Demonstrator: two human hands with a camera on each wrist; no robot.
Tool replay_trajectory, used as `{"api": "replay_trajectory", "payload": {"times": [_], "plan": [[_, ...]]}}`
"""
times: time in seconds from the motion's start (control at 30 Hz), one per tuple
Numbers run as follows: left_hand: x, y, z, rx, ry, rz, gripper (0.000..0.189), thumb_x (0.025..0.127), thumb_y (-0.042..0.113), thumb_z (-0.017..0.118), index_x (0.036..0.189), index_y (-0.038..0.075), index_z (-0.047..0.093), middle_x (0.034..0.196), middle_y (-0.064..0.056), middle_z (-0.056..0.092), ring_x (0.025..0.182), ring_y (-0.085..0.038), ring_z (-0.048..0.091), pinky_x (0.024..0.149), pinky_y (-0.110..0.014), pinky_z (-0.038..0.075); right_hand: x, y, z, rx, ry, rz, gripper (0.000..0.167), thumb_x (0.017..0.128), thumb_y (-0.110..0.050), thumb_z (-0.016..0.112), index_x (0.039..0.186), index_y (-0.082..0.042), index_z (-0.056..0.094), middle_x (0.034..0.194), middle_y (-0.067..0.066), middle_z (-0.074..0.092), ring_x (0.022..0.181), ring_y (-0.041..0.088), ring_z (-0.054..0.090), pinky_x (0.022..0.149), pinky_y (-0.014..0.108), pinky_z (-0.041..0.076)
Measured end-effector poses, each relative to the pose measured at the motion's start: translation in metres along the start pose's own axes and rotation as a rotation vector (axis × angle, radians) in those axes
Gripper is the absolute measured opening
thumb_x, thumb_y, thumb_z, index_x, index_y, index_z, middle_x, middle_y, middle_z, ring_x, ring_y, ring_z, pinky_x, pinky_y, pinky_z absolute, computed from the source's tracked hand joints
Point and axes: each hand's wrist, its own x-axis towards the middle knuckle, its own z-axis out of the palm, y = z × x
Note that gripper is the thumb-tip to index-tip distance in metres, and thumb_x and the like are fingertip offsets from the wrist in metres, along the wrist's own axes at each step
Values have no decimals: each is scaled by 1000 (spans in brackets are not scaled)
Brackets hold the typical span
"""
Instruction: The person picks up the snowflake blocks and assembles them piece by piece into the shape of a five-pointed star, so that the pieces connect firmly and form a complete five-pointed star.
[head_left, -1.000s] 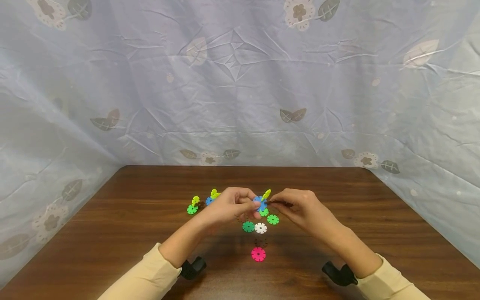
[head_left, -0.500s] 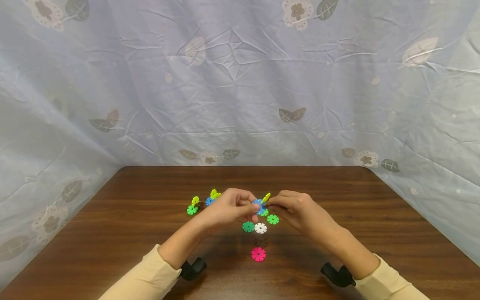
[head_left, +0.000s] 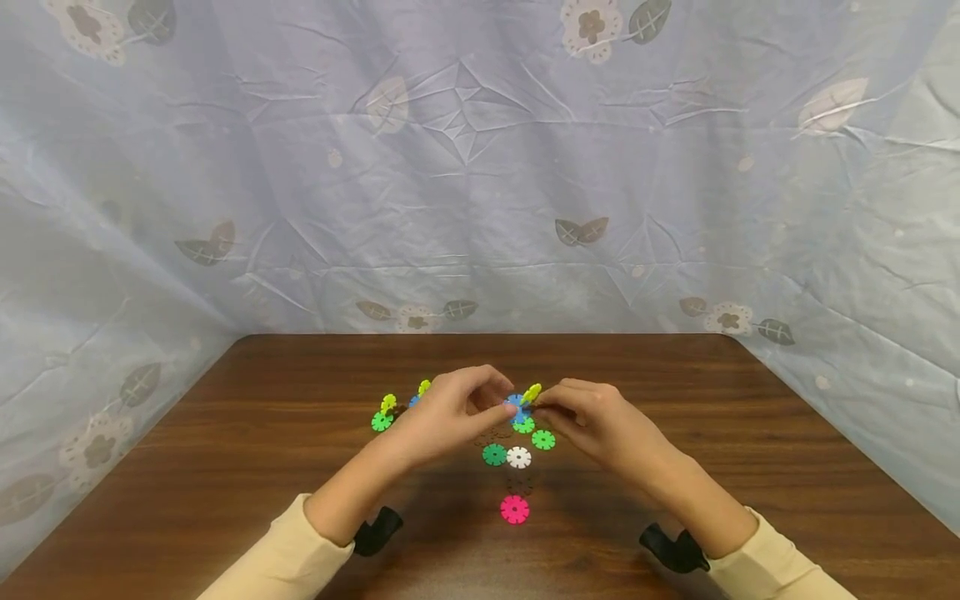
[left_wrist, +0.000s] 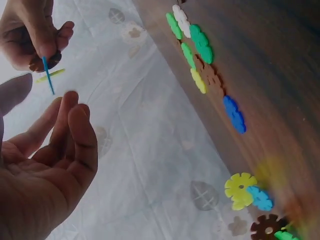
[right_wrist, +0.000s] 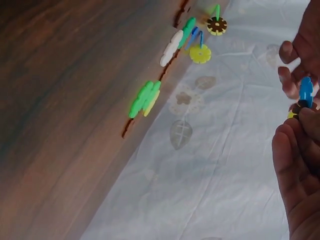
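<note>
My right hand (head_left: 600,417) pinches a brown notched interlocking disc (right_wrist: 298,109) between thumb and fingers. Joined to it are a blue disc (head_left: 517,407) and a yellow disc (head_left: 532,393), held above the table. My left hand (head_left: 457,417) is beside the blue disc, its fingers spread and relaxed. In the left wrist view, the blue disc (left_wrist: 48,75) stands edge-on near the left thumb (left_wrist: 20,92) and fingertips; whether the thumb touches it is unclear. The right wrist view shows my right hand (right_wrist: 300,170) below, with the left fingers beyond.
Loose discs lie on the brown table (head_left: 300,467): pink (head_left: 514,509), white (head_left: 518,457), dark green (head_left: 494,455), light green (head_left: 543,440) and several brown ones. Joined pieces, one with a green disc (head_left: 382,421), stand at the left. A patterned curtain (head_left: 465,208) surrounds the table.
My left hand has loosened its pinch on the blue disc and its fingers have lifted and spread. The right hand keeps its grip nearly in place.
</note>
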Motion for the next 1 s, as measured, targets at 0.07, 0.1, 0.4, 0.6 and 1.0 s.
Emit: {"api": "replay_trajectory", "payload": {"times": [0.07, 0.1, 0.4, 0.6, 1.0], "plan": [[-1, 2, 1, 86, 12, 36, 29, 99, 28, 75, 121, 11, 69, 110, -3, 70, 99, -17, 67, 84, -27, 58, 0, 1, 2, 0, -4, -1, 20, 88, 5, 78, 103, -8, 76, 91, -3, 75, 75, 0, 62, 66, 12, 53], [-2, 3, 2, 130, 15, 53, 30, 97, 28, 77, 121, 10, 69, 110, -2, 68, 101, -18, 66, 85, -27, 58, 0, 1, 3, -3, -6, -5, 19, 88, 5, 79, 103, -8, 76, 90, -2, 75, 75, -1, 62, 66, 12, 53], [-6, 8, 5, 392, 40, 85, 30, 90, 27, 85, 113, 9, 75, 105, -2, 68, 98, -17, 57, 83, -31, 55, 1, -1, 11, -4, -39, 7, 17, 89, 3, 78, 103, -6, 76, 91, -3, 75, 73, -2, 59, 64, 13, 53], [-7, 3, -5, 451, 54, 42, 22, 92, 26, 82, 105, 10, 74, 100, 1, 66, 93, -16, 56, 75, -28, 52, 1, -3, 8, 0, -65, 102, 13, 94, -1, 76, 105, -8, 76, 91, -3, 74, 75, -3, 60, 65, 17, 56], [-25, -43, -43, 471, 93, -183, 26, 93, 24, 81, 109, 5, 75, 100, -4, 70, 96, -21, 65, 79, -37, 57, -1, 2, 3, 28, -60, 141, 9, 96, -5, 74, 104, -9, 75, 89, 1, 75, 77, -2, 64, 66, 19, 58]]}}
